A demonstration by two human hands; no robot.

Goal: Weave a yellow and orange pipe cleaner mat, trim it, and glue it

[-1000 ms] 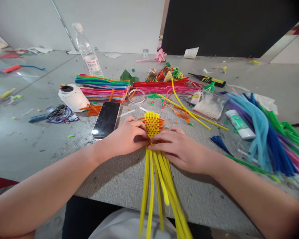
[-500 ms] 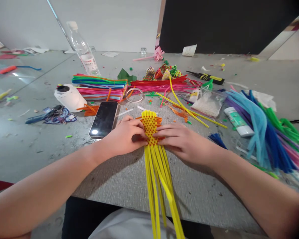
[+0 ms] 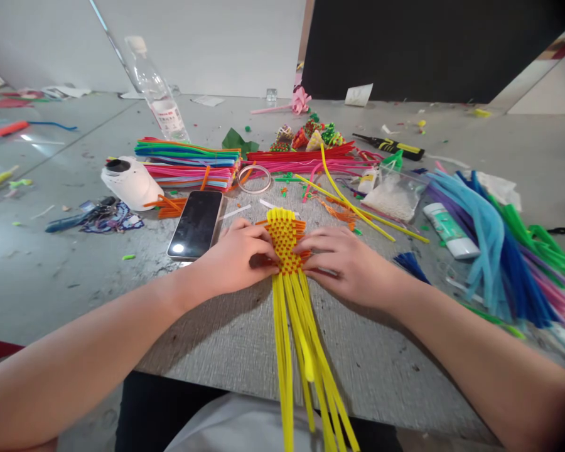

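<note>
A woven strip of yellow and orange pipe cleaners point(image 3: 285, 242) lies flat on the grey table in front of me. Its loose yellow strands run down toward me, past the table's edge. Short orange ends stick out at both sides of the weave. My left hand point(image 3: 245, 257) grips the left edge, thumb and fingers closed on it. From the right, my right hand point(image 3: 341, 263) holds the other edge with its fingertips, near the lower end of the weave. The fingertips partly cover both edges.
A phone point(image 3: 196, 225) lies left of the weave, with a white bottle point(image 3: 134, 183) and pipe cleaner bundles point(image 3: 188, 157) behind. A clear bottle point(image 3: 162, 100) stands farther back. To the right are a white-and-green tube point(image 3: 451, 231), blue pipe cleaners point(image 3: 492, 251) and a bag of white beads point(image 3: 393, 198).
The loose yellow strands have shifted and spread below the weave; one bent strand's end now lies higher. My right fingers have moved slightly along the right edge. My left hand stays in place.
</note>
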